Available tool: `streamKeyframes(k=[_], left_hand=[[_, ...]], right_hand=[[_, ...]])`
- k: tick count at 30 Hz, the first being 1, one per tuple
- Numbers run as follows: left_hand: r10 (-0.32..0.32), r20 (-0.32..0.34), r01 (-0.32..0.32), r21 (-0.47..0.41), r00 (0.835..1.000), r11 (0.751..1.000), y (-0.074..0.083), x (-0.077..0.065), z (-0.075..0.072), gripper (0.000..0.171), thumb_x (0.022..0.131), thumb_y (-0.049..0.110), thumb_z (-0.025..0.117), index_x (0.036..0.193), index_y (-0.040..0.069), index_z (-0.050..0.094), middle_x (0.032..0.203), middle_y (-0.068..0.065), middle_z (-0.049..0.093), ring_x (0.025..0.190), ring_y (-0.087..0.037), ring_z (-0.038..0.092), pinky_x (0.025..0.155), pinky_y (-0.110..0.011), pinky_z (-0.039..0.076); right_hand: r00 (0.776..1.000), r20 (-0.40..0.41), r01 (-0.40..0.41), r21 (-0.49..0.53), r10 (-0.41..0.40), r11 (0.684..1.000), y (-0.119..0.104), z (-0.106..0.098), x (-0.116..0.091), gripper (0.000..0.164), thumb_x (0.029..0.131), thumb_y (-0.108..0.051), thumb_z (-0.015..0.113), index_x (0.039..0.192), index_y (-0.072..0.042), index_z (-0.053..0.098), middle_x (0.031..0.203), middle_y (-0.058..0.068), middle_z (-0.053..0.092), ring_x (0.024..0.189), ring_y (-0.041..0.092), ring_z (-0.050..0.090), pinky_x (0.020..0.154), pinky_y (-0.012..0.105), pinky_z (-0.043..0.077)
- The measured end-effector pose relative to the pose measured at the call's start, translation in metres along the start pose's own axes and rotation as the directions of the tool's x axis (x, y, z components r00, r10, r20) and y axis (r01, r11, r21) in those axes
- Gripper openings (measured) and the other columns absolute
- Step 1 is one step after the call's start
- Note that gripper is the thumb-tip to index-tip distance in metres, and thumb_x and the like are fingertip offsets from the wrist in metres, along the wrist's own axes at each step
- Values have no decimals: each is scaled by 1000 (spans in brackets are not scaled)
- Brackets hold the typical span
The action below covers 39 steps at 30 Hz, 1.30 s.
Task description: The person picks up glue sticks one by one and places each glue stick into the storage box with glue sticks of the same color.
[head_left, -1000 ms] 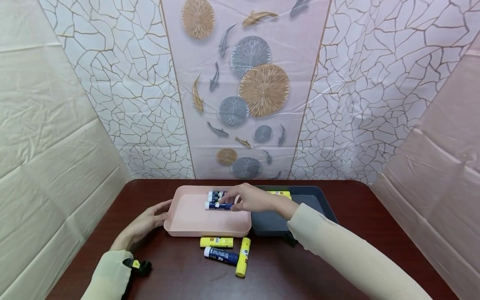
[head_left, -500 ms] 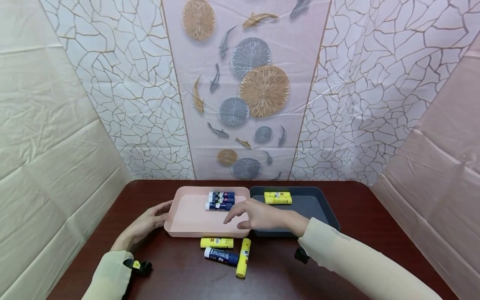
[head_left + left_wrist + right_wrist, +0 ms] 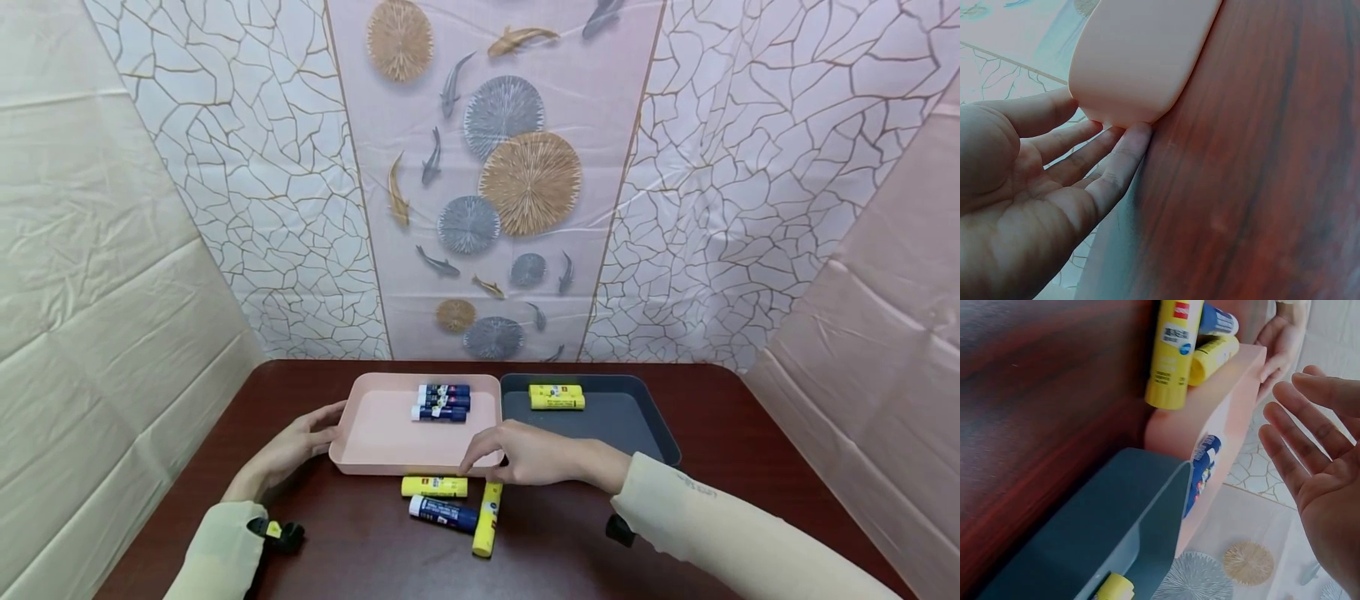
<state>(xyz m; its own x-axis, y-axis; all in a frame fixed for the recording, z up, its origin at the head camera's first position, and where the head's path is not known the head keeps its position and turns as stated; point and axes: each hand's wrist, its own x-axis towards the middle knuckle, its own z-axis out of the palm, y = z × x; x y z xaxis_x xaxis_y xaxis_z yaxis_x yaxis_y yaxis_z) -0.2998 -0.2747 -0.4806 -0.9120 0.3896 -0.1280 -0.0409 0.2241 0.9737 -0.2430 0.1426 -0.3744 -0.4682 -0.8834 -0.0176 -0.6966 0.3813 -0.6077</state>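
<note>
My left hand (image 3: pixel 298 440) rests its extended fingertips against the left end wall of the pink tray (image 3: pixel 1141 59). With fingers apart and nothing between them, my right hand (image 3: pixel 528 454) hovers over the tray's front right corner; its palm shows in the right wrist view. Below it, a yellow glue stick (image 3: pixel 486 525) lies pointing toward the front, its far end partly covered by the hand. Beside that, a blue glue stick (image 3: pixel 442 512) with a white cap lies slantwise. Another yellow glue stick (image 3: pixel 433 487) lies along the tray's front wall.
Inside the pink tray, several blue glue sticks (image 3: pixel 441 402) lie side by side at the back right. The dark grey tray (image 3: pixel 622 417) adjoins it on the right, with two yellow glue sticks (image 3: pixel 557 397) inside. Cloth walls (image 3: pixel 300 250) surround the brown table (image 3: pixel 337 550).
My right hand has let go of a blue glue stick in the pink tray and moved toward the front, above the loose yellow glue stick. My left hand has stayed at the tray.
</note>
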Motion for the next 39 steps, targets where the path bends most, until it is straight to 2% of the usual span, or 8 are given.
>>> streamKeyframes(k=[6,13,19,22,31,39], left_hand=[[3,4,-3,-1,1000,1000,0,0,0,65,109,13,55,164,1,23,167,-26,24,141,-36,46,104,-30,51],[1,4,-1,-3,1000,1000,1,-1,1,65,109,12,55,164,1,23,167,-26,24,141,-36,47,105,-32,51],[-1,7,1,-8,1000,1000,1,-1,0,66,109,12,54,164,0,22,168,-26,23,142,-37,46,106,-32,51],[-2,6,2,-5,1000,1000,1,-1,0,66,109,13,54,164,1,22,168,-26,23,142,-37,46,106,-32,51],[1,14,-1,-13,1000,1000,1,0,-1,67,108,15,56,165,1,22,168,-25,23,142,-37,46,104,-30,51],[8,26,-7,-18,1000,1000,2,-1,-1,66,109,13,54,165,0,21,168,-25,21,143,-38,43,105,-29,51]], right_hand=[[1000,17,13,19,-13,1000,4,8,-6,38,93,7,66,126,-10,75,121,-9,72,116,5,63,102,39,53],[999,46,27,39,-29,999,9,17,-7,40,93,11,63,124,-11,75,119,-2,74,106,19,67,87,36,57],[997,74,7,33,-9,999,13,28,-9,37,94,5,67,123,-15,76,122,-12,71,114,3,62,101,32,53],[997,76,3,17,-5,1000,15,32,-11,35,95,3,69,123,-17,76,124,-13,70,117,0,59,105,30,50],[996,85,3,-47,1,999,20,40,-15,33,95,2,71,122,-18,76,121,-13,70,116,-1,60,102,26,51],[997,80,-4,-99,12,995,25,45,-21,35,94,3,72,120,-20,76,115,-14,68,108,-2,60,95,23,52]])
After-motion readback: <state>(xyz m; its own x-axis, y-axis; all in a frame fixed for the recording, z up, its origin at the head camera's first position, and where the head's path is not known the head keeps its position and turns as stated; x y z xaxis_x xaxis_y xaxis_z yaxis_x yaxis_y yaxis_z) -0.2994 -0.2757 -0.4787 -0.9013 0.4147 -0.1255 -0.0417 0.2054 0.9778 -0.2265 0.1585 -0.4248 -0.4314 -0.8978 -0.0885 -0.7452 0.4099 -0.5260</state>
